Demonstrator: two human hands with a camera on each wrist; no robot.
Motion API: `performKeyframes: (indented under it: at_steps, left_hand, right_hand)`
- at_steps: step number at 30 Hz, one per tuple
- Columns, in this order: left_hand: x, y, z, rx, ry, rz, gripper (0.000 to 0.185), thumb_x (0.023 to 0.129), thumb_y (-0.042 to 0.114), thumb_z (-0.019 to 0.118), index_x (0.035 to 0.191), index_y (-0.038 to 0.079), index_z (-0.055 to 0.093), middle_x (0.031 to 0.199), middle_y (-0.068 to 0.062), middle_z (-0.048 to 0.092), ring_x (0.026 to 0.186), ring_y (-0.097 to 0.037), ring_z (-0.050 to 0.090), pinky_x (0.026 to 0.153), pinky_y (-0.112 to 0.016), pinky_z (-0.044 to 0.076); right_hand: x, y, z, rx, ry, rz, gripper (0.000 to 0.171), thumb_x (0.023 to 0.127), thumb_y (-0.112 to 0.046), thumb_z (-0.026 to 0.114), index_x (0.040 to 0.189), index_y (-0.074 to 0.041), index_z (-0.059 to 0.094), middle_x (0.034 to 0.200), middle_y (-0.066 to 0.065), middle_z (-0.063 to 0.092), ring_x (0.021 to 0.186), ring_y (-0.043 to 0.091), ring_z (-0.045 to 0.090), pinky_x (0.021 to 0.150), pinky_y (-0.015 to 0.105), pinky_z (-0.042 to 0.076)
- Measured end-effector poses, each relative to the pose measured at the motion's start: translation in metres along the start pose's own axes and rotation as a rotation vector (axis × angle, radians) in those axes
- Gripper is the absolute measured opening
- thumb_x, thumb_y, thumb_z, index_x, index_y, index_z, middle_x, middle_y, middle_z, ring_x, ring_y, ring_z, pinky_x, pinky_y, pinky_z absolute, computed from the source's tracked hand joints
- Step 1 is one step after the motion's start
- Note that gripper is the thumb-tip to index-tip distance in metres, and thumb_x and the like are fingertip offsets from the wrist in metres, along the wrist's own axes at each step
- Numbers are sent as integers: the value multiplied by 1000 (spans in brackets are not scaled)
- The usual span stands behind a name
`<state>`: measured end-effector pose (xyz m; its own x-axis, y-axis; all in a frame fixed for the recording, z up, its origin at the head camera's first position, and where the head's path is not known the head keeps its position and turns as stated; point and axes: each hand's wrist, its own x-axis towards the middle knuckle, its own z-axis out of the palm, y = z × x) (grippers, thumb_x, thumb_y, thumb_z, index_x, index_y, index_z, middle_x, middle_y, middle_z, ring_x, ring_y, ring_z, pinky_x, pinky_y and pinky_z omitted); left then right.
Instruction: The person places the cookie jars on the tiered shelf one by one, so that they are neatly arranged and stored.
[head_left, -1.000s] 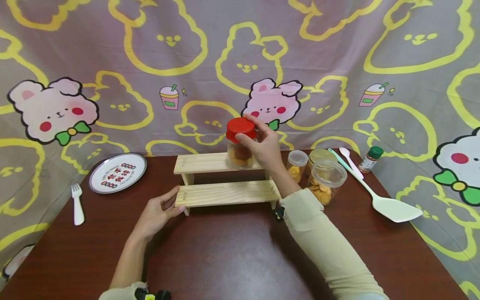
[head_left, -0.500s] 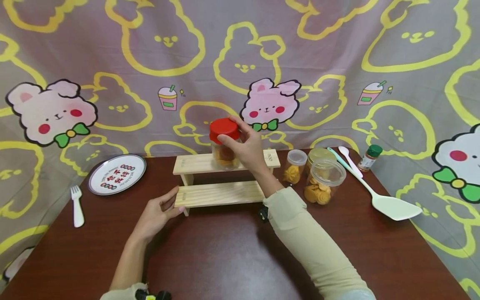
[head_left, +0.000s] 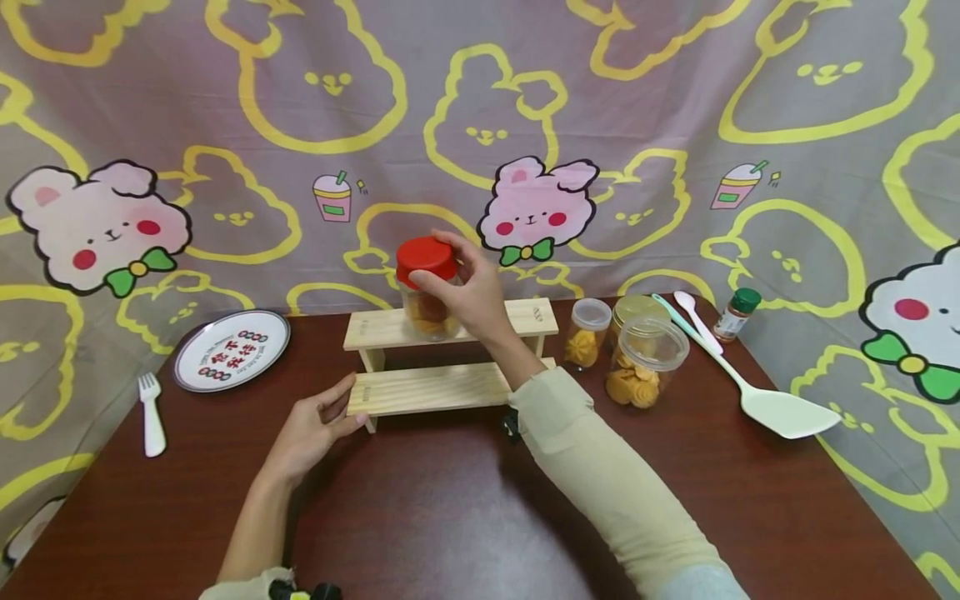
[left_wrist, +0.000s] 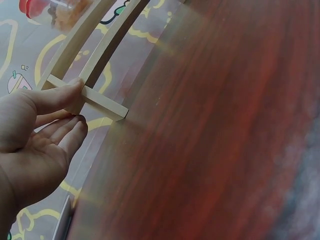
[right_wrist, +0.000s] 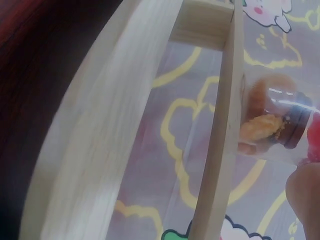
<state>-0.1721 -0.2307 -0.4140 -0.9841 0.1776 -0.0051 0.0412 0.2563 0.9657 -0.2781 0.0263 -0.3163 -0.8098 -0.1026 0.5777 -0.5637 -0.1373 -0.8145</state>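
Dark red desk is covered at centre by a two-step wooden shelf. Its lower step's 9 o'clock end is touched by the left hand, fingers relaxed and straight. On the upper step, the red-lidded jar is gripped at its lid by the right hand, fingers curled. Lidded cookie jars are seen at 3 o'clock of the shelf.

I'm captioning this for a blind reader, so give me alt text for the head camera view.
A person's right hand grips a red-lidded jar on the top step of a small wooden shelf, while the left hand touches the lower step's end. Beside it on the brown table stand clear cookie jars.
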Motion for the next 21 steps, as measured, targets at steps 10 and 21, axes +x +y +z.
performKeyframes:
  at_steps: [10, 21]
  left_hand:
    - [1, 0, 2, -5, 5, -8, 71, 93, 1, 71, 153, -7, 34, 160, -18, 31, 145, -29, 30, 103, -14, 39]
    - [0, 1, 1, 24, 1, -19, 71, 94, 4, 72, 153, -7, 34, 160, -17, 31, 145, -30, 30, 103, -15, 39]
  right_hand:
    - [9, 0, 16, -60, -17, 52, 57, 84, -13, 83, 136, -4, 62, 125, 8, 65, 106, 21, 64, 94, 36, 57]
    - [13, 0, 30, -52, -30, 60, 57, 83, -12, 84, 135, -3, 61, 126, 7, 65, 107, 19, 63, 94, 31, 56]
